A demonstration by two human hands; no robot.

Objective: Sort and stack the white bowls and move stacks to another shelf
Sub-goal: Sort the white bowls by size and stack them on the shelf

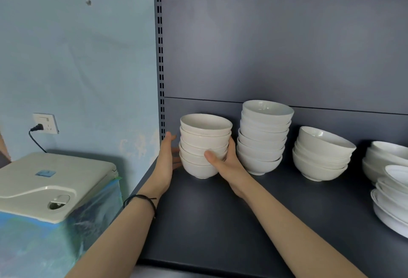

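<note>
Both hands cup a stack of small bowls (204, 145) that stands at the left end of a dark grey metal shelf (209, 222), close to the slotted upright post (161, 68). The bowls are smooth, glazed and creamy white, round with narrow feet, nested five or six deep; the exact count is hard to read where the rims crowd together. The right hand (223, 160) wraps the stack's right side, thumb laid across the front of the lower bowls, fingers curled behind and hidden. The left hand (169, 156) lies flat and spread against the stack's left side; whether the palm presses the bowls or only rests beside them cannot be told. A thin black cord bracelet (141, 200) circles the left wrist.

Just right of the held stack stands a taller stack (263, 137) of wider white bowls, leaning slightly. Further right is a shorter stack (322, 154), its top bowl tilted. Beyond that, more white dishes (390, 180) are cut off by the frame edge.

Left of the hands, off the shelf, sits a cream plastic appliance (50, 185) wrapped in blue film, below a wall socket (46, 123) with a black plug.
</note>
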